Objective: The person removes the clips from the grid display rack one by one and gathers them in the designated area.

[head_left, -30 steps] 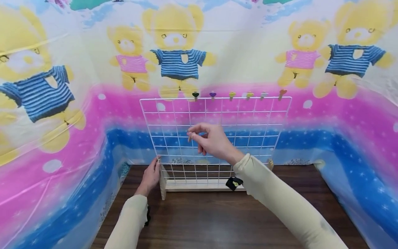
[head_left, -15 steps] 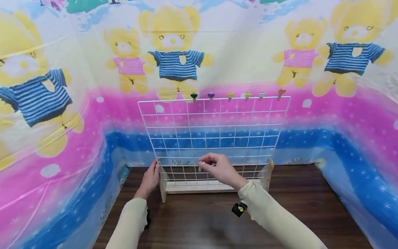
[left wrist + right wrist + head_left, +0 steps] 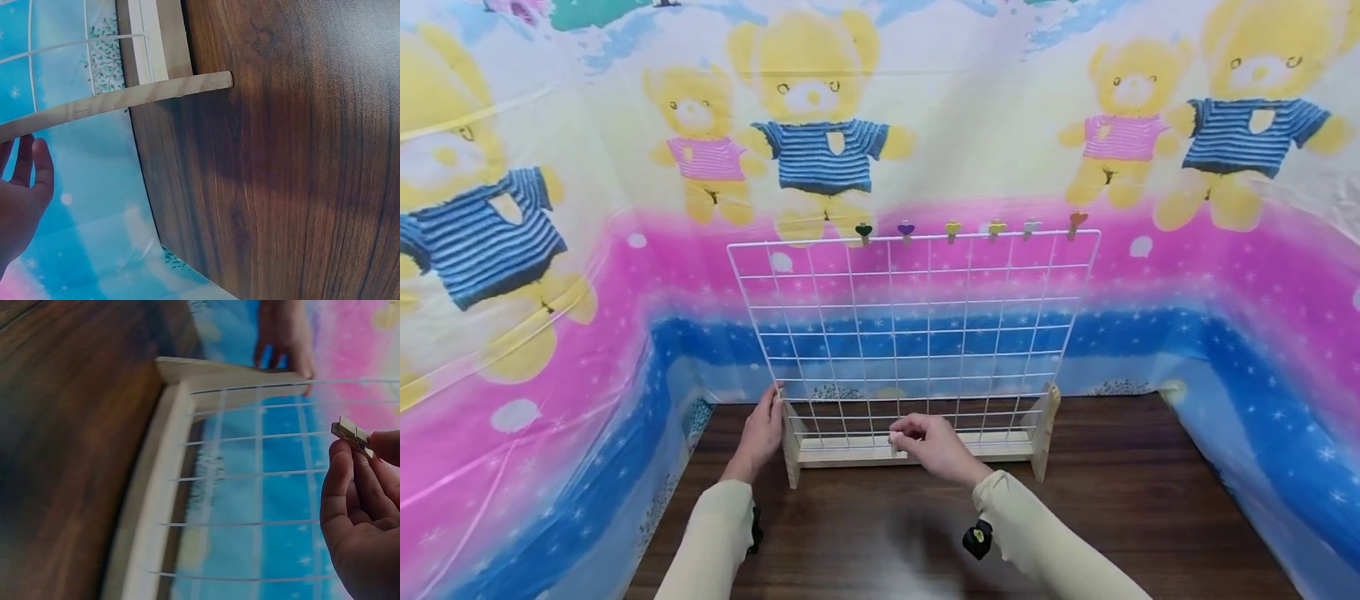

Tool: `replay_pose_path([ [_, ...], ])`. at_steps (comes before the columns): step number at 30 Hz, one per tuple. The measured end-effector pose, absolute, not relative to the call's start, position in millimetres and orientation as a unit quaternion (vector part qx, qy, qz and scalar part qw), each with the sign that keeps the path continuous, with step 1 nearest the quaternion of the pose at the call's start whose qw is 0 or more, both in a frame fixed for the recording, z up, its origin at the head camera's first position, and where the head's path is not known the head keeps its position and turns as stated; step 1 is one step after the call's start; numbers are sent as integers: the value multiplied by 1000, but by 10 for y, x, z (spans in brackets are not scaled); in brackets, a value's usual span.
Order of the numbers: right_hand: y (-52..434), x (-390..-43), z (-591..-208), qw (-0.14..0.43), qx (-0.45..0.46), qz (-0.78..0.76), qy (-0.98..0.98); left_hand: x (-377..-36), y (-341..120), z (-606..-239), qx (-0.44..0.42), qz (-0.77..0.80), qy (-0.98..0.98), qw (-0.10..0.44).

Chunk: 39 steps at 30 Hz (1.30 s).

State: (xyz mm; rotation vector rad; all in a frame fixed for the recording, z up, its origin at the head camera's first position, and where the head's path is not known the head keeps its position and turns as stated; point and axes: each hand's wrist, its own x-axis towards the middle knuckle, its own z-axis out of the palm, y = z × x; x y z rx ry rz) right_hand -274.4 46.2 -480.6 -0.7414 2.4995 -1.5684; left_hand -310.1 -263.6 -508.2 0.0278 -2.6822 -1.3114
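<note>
My right hand (image 3: 936, 450) pinches a small wooden clothespin (image 3: 353, 434) between thumb and fingers, in front of the lower part of a white wire grid (image 3: 928, 333). The grid stands upright in a pale wooden stand (image 3: 865, 454). At the stand's left end, my left hand (image 3: 762, 433) holds the top of the side piece (image 3: 150, 94); fingertips lie against its outer face, and one tip reaches over the edge in the right wrist view. Heart-topped clips sit along the grid's top wire, among them a green clip (image 3: 864, 232) and an orange clip (image 3: 1077, 223).
The stand sits on a dark wood-grain table (image 3: 865, 533), near its back edge. Bear-printed cloth (image 3: 985, 133) hangs behind and on both sides. The stand's right side piece (image 3: 1043, 433) is free of hands. Each wrist wears a black strap.
My right hand has come down in front of the grid, from its middle to the level of the stand's base, carrying the clothespin. The left hand keeps its place.
</note>
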Motion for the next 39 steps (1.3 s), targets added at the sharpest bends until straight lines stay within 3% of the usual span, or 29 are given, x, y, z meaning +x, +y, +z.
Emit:
replay_pose_path([
  [13, 441, -2777, -5475, 55, -237, -502, 830, -3072, -2635, -5033, 14, -446, -891, 76],
  [29, 354, -2740, -5971, 76, -245, -438, 862, -3067, -2611, -5055, 14, -445, -892, 81],
  [39, 254, -2705, -6155, 117, -229, -460, 850, -3062, -2625, -5053, 16, -442, -893, 84],
])
